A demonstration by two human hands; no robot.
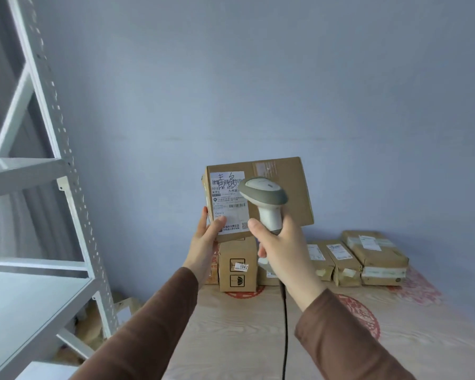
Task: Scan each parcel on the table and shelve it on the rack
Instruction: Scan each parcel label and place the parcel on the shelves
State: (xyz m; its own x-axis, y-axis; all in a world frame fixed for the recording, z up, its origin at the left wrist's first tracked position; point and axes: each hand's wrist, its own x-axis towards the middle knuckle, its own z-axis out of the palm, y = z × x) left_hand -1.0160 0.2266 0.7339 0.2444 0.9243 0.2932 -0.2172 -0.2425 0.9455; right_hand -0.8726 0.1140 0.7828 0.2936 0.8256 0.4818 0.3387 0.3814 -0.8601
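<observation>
— Pale blue wall is seen behind everything, with a light wooden table (395, 338) below it and a white metal rack (74, 204) at the left. Why is one parcel (283, 187) held up so high?

— It is raised clear of the table by the left hand (206, 237), probably so that its white shipping label (228, 204) is turned toward the scanner (263, 193). The lower left corner is gripped, thumb laid across the front of the label's bottom edge and fingers wrapped behind the box, so the barcodes higher up are left uncovered.

— And the scanner?

— Its handle is enclosed by the right hand (283, 242), fingers curled fully round it; the head is pointed at the label from just in front. Whether the trigger is pressed cannot be told. A black cable (285, 325) is seen hanging from the handle down over the table.

— Where are the remaining parcels?

— They are lined up along the table's far edge against the wall: an upright carton with a small sticker (237, 267) directly under the lifted box, and flat taped parcels (373, 256) to the right. It may be judged that these are kept back so working room is left in front.

— Is the rack within reach?

— Its shelves (25, 297) stand near the left arm, so shelving after scanning is judged to need only a turn leftward. No parcel is visible on the shelves in view.
</observation>
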